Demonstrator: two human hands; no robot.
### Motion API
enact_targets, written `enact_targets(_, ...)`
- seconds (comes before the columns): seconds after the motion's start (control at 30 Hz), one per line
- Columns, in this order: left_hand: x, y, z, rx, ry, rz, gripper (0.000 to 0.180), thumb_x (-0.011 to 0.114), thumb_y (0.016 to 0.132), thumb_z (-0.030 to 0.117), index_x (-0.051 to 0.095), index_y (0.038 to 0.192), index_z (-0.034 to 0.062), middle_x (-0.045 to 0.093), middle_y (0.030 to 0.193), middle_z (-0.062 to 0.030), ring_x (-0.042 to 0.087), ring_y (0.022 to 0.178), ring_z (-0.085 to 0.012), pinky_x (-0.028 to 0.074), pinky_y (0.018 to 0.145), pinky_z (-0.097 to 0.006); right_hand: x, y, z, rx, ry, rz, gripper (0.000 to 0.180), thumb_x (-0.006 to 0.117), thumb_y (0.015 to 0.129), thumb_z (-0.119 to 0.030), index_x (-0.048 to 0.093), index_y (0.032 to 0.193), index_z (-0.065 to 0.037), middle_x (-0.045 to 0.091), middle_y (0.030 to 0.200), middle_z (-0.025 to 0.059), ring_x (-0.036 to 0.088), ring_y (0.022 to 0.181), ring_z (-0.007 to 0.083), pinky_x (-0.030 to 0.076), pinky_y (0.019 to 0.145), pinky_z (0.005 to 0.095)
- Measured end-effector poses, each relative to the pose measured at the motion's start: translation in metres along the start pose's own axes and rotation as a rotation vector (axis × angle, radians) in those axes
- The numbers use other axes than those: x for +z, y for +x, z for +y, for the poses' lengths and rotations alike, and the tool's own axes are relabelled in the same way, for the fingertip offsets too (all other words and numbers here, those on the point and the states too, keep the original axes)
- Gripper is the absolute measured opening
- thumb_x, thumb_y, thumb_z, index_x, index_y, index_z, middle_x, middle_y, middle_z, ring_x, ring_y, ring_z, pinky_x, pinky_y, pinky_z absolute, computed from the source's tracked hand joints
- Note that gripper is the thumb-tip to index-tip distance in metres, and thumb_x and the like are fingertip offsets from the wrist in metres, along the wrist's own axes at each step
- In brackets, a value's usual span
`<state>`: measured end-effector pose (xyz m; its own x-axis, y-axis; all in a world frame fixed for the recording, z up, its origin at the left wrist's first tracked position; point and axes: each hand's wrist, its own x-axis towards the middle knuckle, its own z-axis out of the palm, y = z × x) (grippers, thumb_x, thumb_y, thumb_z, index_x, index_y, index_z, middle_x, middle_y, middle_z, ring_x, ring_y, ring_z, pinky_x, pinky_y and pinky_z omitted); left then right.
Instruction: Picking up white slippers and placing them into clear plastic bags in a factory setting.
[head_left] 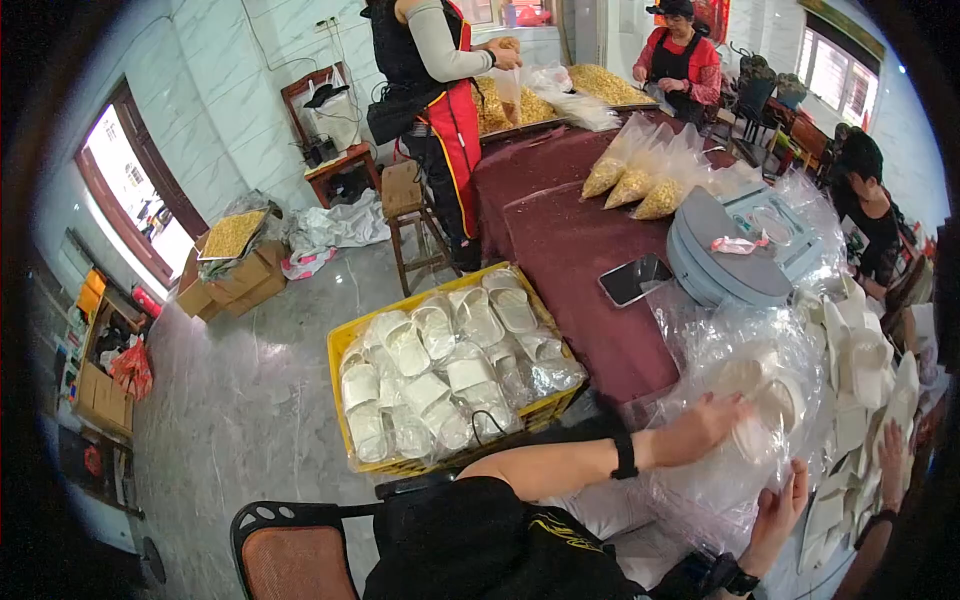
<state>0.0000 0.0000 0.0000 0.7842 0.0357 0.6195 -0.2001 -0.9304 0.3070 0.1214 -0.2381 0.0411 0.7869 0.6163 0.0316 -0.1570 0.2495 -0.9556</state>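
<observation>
A pair of white slippers [777, 403] lies in or under a clear plastic bag [715, 490] in front of me at the right. My left hand [708, 430] reaches over from the left to the slippers' near side, at the bag. Its fingers are smeared by motion, so their grip does not show. Below the slippers my right hand [782, 508] is closed, pinching the bag's near edge between thumb and fingers. Loose white slippers [865, 370] are heaped to the right. Another person's hand [891, 462] rests by that heap.
Left of me stands a yellow crate [336, 385] full of bagged white slippers. On the dark red table are a phone [635, 281], a grey-blue round-topped device [722, 245] and clear bags of yellow pieces [657, 198]. Several people work around it; a chair [295, 560] stands lower left.
</observation>
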Motion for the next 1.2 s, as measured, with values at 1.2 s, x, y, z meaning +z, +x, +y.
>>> enact_targets(1.2,-0.342,-0.385,-0.085,-1.096,0.559,0.599,0.051,0.040,0.096,-0.001,0.047,0.146,0.0057,0.057,0.141,-0.0144,0.056,0.127,-0.0300,0.043,0.108,-0.036,-0.119,0.041,0.099,-0.178,-0.519,0.224,0.037,0.055,0.104,-0.018,0.058,0.138,-0.003,0.063,0.118,0.0026,0.055,0.106,0.0092,0.042,0.090,0.0218)
